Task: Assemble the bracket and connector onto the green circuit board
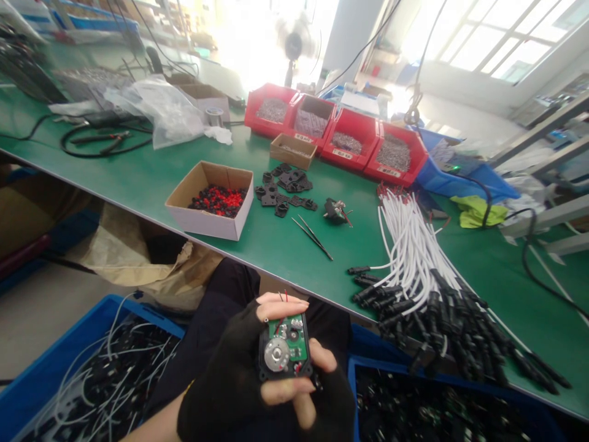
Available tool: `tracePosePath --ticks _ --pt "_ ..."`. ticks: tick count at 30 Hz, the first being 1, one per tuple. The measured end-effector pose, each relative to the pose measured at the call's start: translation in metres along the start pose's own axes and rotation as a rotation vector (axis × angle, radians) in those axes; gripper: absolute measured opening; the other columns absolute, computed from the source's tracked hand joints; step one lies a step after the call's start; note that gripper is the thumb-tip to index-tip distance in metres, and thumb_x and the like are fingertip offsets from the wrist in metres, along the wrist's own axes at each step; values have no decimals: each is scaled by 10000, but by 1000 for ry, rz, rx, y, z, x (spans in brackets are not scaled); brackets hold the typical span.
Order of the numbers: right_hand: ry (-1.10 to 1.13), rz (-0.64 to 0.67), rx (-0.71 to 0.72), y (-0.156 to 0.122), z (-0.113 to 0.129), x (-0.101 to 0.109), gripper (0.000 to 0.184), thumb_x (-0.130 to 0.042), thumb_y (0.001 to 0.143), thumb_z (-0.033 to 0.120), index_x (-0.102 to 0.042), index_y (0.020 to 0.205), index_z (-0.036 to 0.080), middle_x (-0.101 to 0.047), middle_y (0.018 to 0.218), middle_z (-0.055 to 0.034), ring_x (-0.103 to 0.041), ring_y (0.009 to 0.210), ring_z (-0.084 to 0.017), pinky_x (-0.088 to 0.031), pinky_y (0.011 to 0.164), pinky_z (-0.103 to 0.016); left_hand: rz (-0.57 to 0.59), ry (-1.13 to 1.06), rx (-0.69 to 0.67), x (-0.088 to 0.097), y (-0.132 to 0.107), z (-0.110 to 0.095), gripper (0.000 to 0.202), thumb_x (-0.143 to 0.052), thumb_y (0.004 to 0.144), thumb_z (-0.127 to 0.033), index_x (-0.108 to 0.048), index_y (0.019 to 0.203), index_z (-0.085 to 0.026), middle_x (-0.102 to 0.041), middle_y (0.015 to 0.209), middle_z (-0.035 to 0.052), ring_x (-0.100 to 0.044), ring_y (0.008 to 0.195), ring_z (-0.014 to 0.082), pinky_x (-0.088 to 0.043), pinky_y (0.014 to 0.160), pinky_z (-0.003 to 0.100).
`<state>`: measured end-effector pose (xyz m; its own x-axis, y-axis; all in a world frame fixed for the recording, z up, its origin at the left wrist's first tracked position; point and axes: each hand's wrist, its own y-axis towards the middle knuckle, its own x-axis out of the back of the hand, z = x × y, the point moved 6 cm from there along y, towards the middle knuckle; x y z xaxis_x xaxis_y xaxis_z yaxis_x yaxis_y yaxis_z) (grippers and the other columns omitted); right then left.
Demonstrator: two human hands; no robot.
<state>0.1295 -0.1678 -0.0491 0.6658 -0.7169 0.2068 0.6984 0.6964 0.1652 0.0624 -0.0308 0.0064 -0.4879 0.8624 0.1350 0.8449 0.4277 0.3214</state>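
Both my hands, in black fingerless gloves, hold one small black assembly with a green circuit board (pixel 284 351) and a round metal part, low over my lap. My left hand (pixel 230 374) wraps it from the left, one finger curled over its top edge. My right hand (pixel 317 393) grips it from below and the right, thumb across the bottom. Thin red and black wires stick up from the board. On the green table (pixel 285 252) lie black plastic housings (pixel 285 187), tweezers (pixel 313 236) and a bundle of white cables with black connectors (pixel 423 276).
A cardboard box of red and black small parts (pixel 216 199) sits ahead on the left. Red bins (pixel 340 138) of metal parts line the back, with a small cardboard tray (pixel 293 150). Blue crates of cabled parts stand at lower left (pixel 92 374) and lower right (pixel 437 405).
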Motion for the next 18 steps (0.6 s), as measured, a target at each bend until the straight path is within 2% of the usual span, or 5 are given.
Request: tracePosePath --ticks 5,8,12,15,18 --pt "50 -59 -3 -9 -4 5 221 -599 1008 161 -749 1056 316 -717 952 -66 -726 1020 -299 -634 574 -269 19 -190 196 -8 -1 3 591 -948 702 -339 -716 1242 -276 -804 1007 46 -744 1026 281 -532 1073 429" --pt "46 -74 -28 -13 3 4 245 -554 1057 178 -764 1066 304 -711 877 -72 -735 981 -292 -655 644 -314 18 -411 393 -18 -3 7 593 -929 691 -250 -685 1231 -257 -789 989 55 -786 863 282 -639 799 373" --pt "12 -42 -29 -12 10 -2 205 -583 1069 229 -769 1134 285 -712 801 -46 -748 839 -261 -645 648 -300 7 -604 598 -28 -5 12 597 -881 688 -224 -624 1228 -226 -782 910 72 -775 716 268 -533 456 236" --pt "-70 -136 2 -16 7 1 146 -650 1043 270 -762 1138 269 -747 932 -52 -741 791 -245 -647 719 -323 -38 -622 573 -27 -3 15 555 -867 699 -257 -628 1197 -207 -797 844 62 -762 714 227 -572 569 240" --pt "-174 -324 29 -27 1 7 208 -725 978 155 -741 1148 274 -739 1099 -66 -730 1008 -270 -623 893 -362 -82 -552 529 -23 -3 18 520 -855 710 -270 -646 1181 -197 -811 889 64 -773 816 228 -613 737 278"
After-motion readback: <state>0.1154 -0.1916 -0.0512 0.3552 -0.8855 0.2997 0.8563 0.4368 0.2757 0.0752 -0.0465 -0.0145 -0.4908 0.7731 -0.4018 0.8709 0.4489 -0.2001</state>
